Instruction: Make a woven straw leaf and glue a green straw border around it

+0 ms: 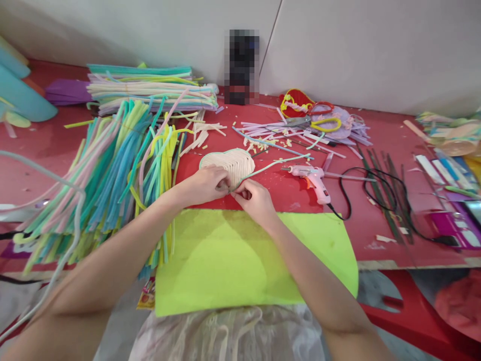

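Head view: red table fills most of the scene, cluttered. Lime-green sheet lies at the near edge, under the forearms. Big loose bundle of fuzzy stems at left, teal, yellow and pink, close beside the left forearm; second stack of stems behind it, near the wall.

Left hand and right hand meet at the table's middle, just beyond the sheet. Work piece: cream ribbed piece, rounded, flat-looking, lying on the table under the left hand. Left pinches its near edge; right has fingertips closed on the mint stem where it reaches that edge. Exact contact hidden by the fingers.

Step, judged: edging the piece with mint; a thin green line shows along its far rim. Next move probably calls for keeping the pinch firm and bending the stem snugly along the edge, maybe with glue.

Pink glue gun on its side to the right, nozzle toward the work; the stem's loose end passes near it and could snag. Black cord loops behind. Scissors farther back, among lilac strips. Smallest: cream offcuts beyond the piece.
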The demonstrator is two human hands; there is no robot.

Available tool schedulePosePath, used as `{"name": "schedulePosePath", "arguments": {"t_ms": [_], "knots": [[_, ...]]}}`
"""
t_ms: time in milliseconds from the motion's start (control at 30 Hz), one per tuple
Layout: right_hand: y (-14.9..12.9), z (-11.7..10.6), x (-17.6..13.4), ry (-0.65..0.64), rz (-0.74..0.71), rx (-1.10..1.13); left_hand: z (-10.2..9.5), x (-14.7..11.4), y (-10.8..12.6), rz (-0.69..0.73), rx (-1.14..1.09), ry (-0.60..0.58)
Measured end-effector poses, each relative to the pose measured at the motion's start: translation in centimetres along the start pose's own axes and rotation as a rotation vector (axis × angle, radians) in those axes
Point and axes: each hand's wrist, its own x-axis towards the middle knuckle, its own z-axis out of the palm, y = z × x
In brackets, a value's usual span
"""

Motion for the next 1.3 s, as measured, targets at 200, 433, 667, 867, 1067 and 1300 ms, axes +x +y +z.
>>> {"name": "schedulePosePath", "arguments": {"t_ms": [200,433,667,867,1067,1300], "knots": [[0.05,-0.06,0.09,0.032,0.043,0.054,0.09,-0.08,-0.02,-0.008,0.005,0.006],[0.1,0.22,0.13,0.034,0.018,0.021,0.14,-0.16,-0.03,-0.007,-0.005,0.002],[0.07,0.22,0.02,0.031,0.02,0.006,-0.14,-0.11,0.15,0.017,0.013,-0.01],[0.12,0.17,0.0,0.033,0.018,0.004,-0.57,-0.16,0.35,0.042,-0.011,-0.025],[0.06,0.17,0.0,0.032,0.024,0.018,-0.66,-0.14,0.17,0.042,-0.043,-0.038],[0.36,-0.1,0.02,-0.008,0.005,0.07,-0.64,-0.15,0.13,0.037,-0.043,-0.041]]}}
